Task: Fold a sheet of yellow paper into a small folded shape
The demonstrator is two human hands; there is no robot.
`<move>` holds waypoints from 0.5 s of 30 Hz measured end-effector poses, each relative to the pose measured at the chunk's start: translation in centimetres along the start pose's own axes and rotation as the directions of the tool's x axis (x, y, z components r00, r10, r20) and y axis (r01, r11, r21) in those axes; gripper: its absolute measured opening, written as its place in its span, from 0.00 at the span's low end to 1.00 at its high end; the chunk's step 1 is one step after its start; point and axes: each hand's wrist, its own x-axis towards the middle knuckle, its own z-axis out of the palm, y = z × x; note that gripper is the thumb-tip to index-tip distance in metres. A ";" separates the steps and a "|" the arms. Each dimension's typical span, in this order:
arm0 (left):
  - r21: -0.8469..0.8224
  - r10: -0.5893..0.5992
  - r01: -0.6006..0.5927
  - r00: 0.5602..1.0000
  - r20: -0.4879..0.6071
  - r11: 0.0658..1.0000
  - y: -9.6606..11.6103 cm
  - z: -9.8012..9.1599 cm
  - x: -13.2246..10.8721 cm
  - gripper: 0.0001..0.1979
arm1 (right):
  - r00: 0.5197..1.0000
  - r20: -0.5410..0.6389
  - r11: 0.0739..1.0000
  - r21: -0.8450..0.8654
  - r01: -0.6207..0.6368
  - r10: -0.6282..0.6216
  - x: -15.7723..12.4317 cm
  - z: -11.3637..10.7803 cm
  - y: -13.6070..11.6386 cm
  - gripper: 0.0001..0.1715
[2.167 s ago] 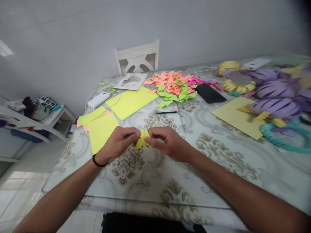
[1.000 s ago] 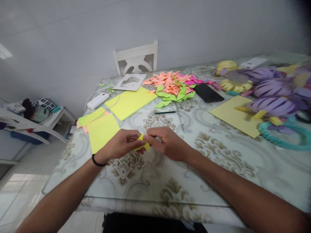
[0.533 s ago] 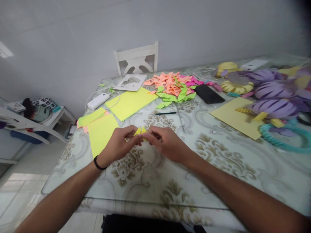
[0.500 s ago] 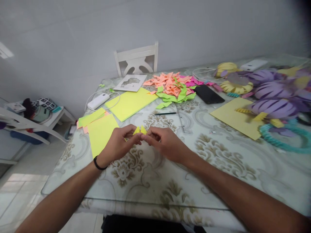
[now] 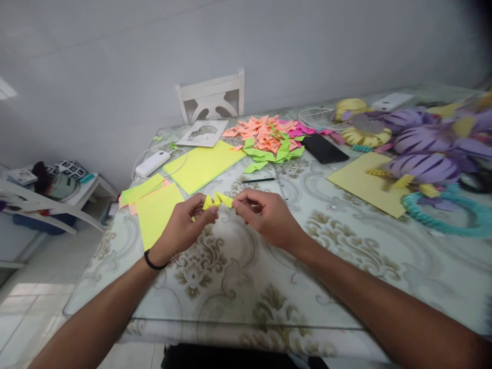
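Between my two hands is a small folded yellow paper piece (image 5: 217,199) with pointed flaps, held above the patterned tabletop. My left hand (image 5: 187,221) pinches its left part between thumb and fingers. The fingertips of my right hand (image 5: 265,215) are closed on the tip at its right end. Left of my left hand lies a yellow sheet (image 5: 156,212), next to a few green and orange strips (image 5: 141,190). A stack of larger yellow sheets (image 5: 205,164) rests beyond my hands.
Folded orange, green and pink papers (image 5: 269,138) form a heap beyond my hands, beside a black phone (image 5: 325,148). A dark pen (image 5: 258,180) lies nearer. Purple paper lanterns (image 5: 423,168) and a turquoise ring (image 5: 449,215) are at the right. A white device (image 5: 152,164) is at the left.
My hands have moved slightly apart. The yellow piece now shows more between them, with one pointed flap stretching toward my right fingertips. The whole view has shifted slightly.
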 end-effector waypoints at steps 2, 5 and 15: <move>0.019 -0.003 0.003 1.000 0.002 1.000 -0.1 -0.1 0.1 0.15 | 0.999 -0.035 1.000 0.007 0.002 -0.002 0.1 -0.1 0.2 0.10; -0.010 -0.013 0.013 0.998 0.057 1.000 -0.1 -0.3 0.1 0.15 | 0.996 -0.087 1.000 0.024 0.010 -0.008 0.3 -0.4 0.6 0.12; -0.051 -0.040 0.053 0.971 0.235 0.997 0.3 -0.7 0.1 0.16 | 0.978 -0.209 1.000 0.019 0.019 -0.015 0.4 -0.6 0.8 0.13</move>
